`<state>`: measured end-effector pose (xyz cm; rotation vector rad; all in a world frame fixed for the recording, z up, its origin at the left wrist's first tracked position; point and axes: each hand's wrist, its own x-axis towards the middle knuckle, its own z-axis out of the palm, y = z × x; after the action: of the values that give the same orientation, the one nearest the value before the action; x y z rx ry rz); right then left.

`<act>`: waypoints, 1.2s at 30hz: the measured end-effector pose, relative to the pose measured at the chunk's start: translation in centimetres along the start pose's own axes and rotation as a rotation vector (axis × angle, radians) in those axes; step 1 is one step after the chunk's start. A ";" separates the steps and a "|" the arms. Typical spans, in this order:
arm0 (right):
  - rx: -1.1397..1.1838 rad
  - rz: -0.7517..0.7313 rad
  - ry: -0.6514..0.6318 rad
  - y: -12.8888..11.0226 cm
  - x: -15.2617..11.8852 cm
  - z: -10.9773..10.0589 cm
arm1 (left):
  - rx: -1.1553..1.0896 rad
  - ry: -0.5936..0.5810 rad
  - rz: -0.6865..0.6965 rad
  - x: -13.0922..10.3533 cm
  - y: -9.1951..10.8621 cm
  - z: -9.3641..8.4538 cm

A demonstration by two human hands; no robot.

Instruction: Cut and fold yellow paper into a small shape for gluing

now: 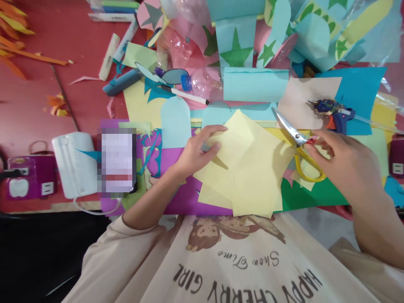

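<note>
My left hand (pixel 200 149) is at the left edge of a small pale yellow paper (pixel 241 136), thumb and index finger on it and a gap between their tips. This piece lies over larger pale yellow sheets (pixel 255 181), and a shadow falls under its lower left edge. My right hand (pixel 344 164) holds scissors (pixel 296 136) with yellow and red handles by the red part. Their blades are together and point up and left, just right of the yellow sheets. A light blue round-topped paper (pixel 175 122) stands out beyond my left hand.
A glue gun (pixel 339 115) lies on pink and blue paper at the right. Beyond the sheets are a plastic bottle (pixel 205 82) wrapped in light blue paper and a marker (pixel 189 94). A phone (pixel 116 162) and a white box-shaped device (pixel 75 164) with a cable are at the left.
</note>
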<state>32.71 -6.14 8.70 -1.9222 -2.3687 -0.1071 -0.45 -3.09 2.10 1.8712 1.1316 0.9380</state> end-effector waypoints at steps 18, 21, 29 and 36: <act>1.558 0.234 -0.298 -10.9 7.6 6.2 | -0.380 0.094 -0.306 3.6 -0.2 -0.7; 1.597 0.246 -0.291 -10.8 7.2 6.6 | -0.339 0.168 -0.303 3.3 -0.4 -0.1; 1.468 0.205 -0.173 -10.7 6.6 6.4 | -0.299 0.072 -0.250 2.9 -0.6 0.6; 1.392 0.210 -0.196 -10.1 7.0 6.2 | -0.260 0.091 -0.259 2.2 -0.8 0.7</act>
<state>21.29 -0.74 3.32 -1.3508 -1.4196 1.3590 0.65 -0.98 1.53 1.4483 1.2089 0.9766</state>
